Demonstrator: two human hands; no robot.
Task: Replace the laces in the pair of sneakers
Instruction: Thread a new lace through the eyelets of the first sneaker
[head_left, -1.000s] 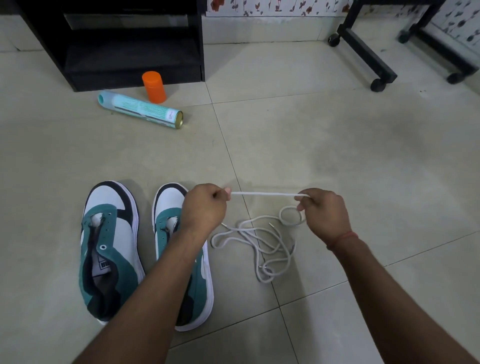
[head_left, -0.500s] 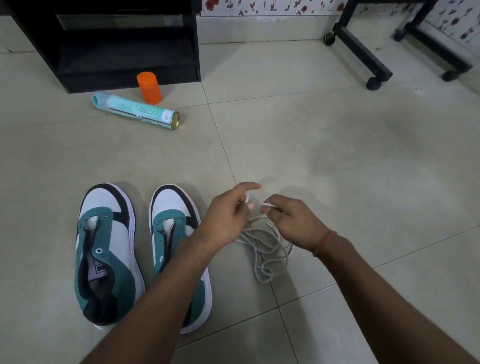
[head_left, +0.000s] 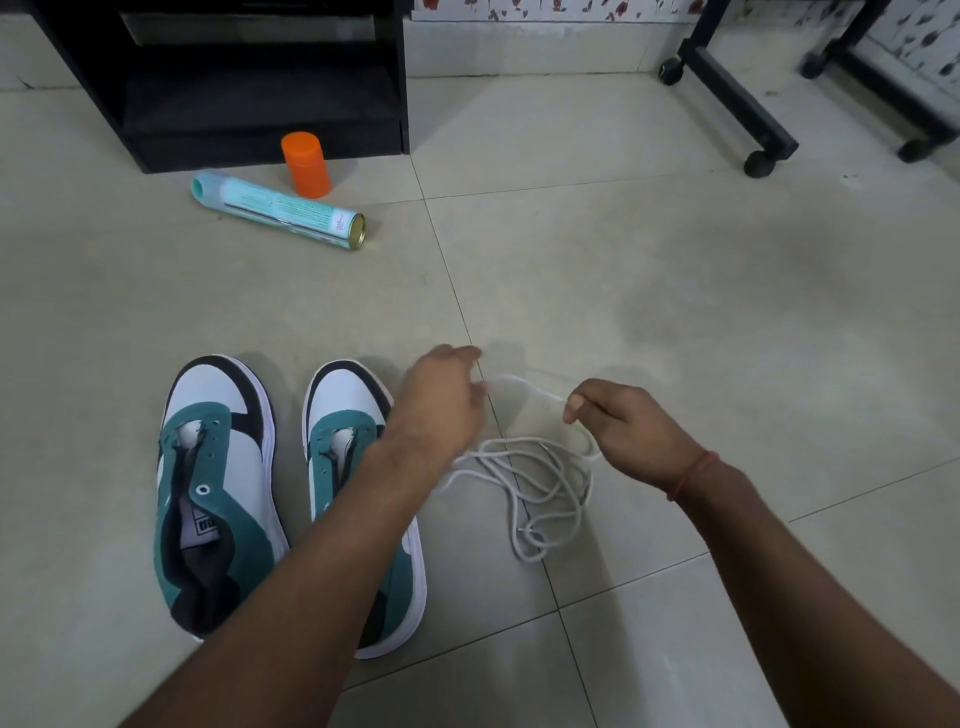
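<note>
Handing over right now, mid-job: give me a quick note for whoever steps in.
Left hand and right hand each pinch a white lace, a blurred strand hanging slack between them.
The remaining laces lie tangled on the floor right of the sneakers.
Left sneaker and right sneaker stand side by side, eyelets bare.
Done: old laces out.
Left: thread both sneakers.

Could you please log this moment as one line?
white cord laces on floor | right hand pinches strand | left hand on strand | teal-white sneakers unlaced
</note>
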